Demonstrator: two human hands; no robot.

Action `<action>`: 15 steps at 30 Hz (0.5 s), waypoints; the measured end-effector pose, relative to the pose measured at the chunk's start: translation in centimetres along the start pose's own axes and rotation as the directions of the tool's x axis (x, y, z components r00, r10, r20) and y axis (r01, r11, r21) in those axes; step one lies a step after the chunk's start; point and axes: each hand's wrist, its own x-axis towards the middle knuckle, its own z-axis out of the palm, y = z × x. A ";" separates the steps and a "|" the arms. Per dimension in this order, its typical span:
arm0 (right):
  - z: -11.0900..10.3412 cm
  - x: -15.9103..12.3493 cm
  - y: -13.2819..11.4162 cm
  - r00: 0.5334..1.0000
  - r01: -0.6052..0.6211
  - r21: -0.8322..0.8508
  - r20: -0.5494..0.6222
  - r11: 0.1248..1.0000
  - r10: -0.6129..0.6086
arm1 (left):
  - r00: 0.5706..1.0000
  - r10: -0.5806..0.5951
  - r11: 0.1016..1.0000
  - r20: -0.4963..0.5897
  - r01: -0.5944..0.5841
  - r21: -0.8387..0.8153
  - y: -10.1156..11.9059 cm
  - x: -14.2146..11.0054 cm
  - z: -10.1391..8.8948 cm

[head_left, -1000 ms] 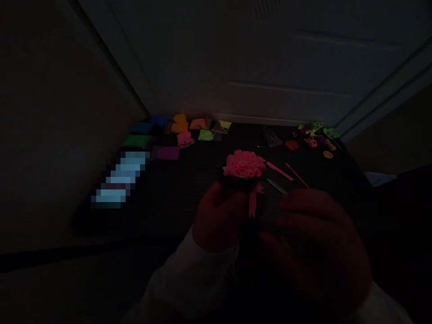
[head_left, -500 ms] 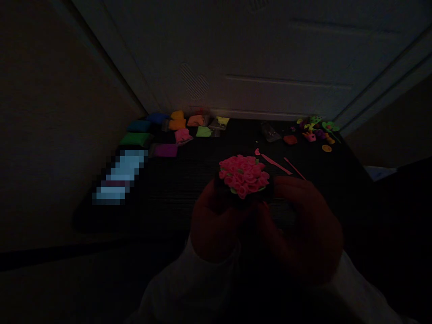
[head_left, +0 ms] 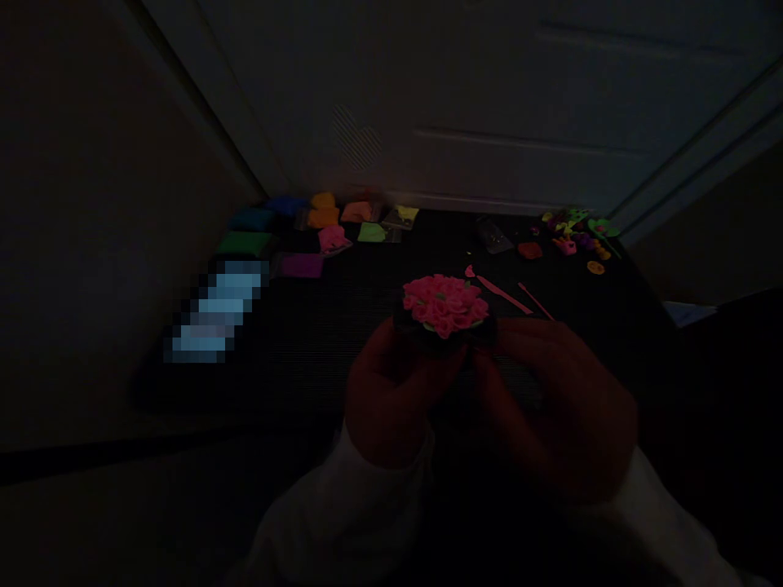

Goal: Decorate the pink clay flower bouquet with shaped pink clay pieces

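A rounded bouquet of pink clay roses (head_left: 445,303) with small green leaves is held up above the front of the dark table. Around it runs a dark wrapping or base (head_left: 422,336), hard to make out in the dim light. My left hand (head_left: 391,399) is closed round the left side and underside of the bouquet. On the right, my right hand (head_left: 556,399) pinches the dark edge between thumb and fingers. Just beyond the bouquet lie a pink modelling knife (head_left: 504,294), a thin pink stick tool (head_left: 536,301) and a small pink clay piece (head_left: 469,271).
Several coloured clay packs, among them a purple one (head_left: 302,266) and a green one (head_left: 245,244), lie at the back left. A lit, blurred-out screen (head_left: 217,312) is at the left. Small clay flowers (head_left: 575,236) and a red lump (head_left: 529,250) sit back right, before a pale panel (head_left: 379,98).
The bouquet has tipped, so its flower top looks flatter and more of the dark edge shows. My right hand has shifted slightly right. The camera view has moved a little.
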 end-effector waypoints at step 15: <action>-0.6 -0.1 0.6 0.999 0.016 -0.069 0.052 0.997 -0.012 | 0.999 0.054 0.998 -0.004 -0.054 -0.029 -0.3 0.2 -0.1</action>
